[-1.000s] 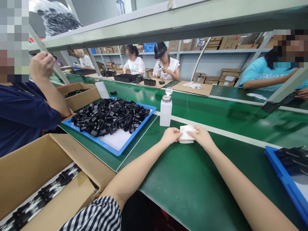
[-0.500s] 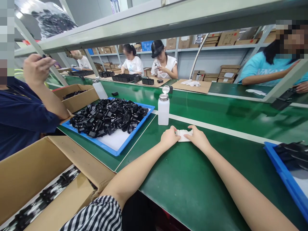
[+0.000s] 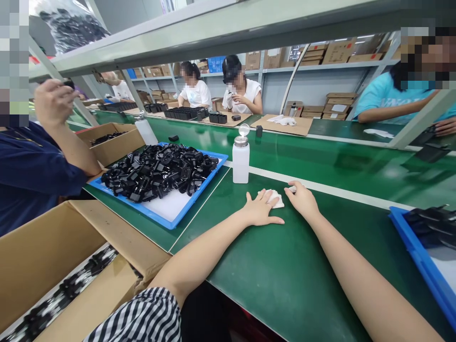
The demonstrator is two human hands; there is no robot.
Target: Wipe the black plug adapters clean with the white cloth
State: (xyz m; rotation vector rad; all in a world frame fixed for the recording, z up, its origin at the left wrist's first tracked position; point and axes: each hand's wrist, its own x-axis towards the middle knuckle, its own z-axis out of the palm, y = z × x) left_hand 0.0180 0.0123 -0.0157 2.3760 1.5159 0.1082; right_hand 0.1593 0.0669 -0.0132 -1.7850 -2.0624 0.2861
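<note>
A small folded white cloth point(image 3: 277, 199) lies on the green table point(image 3: 285, 266). My left hand point(image 3: 261, 210) rests flat on it with fingers spread, palm down. My right hand point(image 3: 302, 198) lies just right of the cloth, fingers down on the table, its fingertips at the cloth's far edge. A white pump bottle point(image 3: 241, 160) with its cap flipped up stands just behind the cloth. A blue tray point(image 3: 167, 209) heaped with black plastic parts point(image 3: 160, 171) sits to the left.
An open cardboard box point(image 3: 71, 266) with black parts stands at the near left. A person in dark blue point(image 3: 32, 166) sits at the left, hand raised. Another blue tray point(image 3: 423, 256) is at the right edge. Other people work across the green conveyor point(image 3: 320, 152).
Both hands held the cloth up between their fingers, then lowered it to the table. Now the left hand has flattened onto it and the right has let go.
</note>
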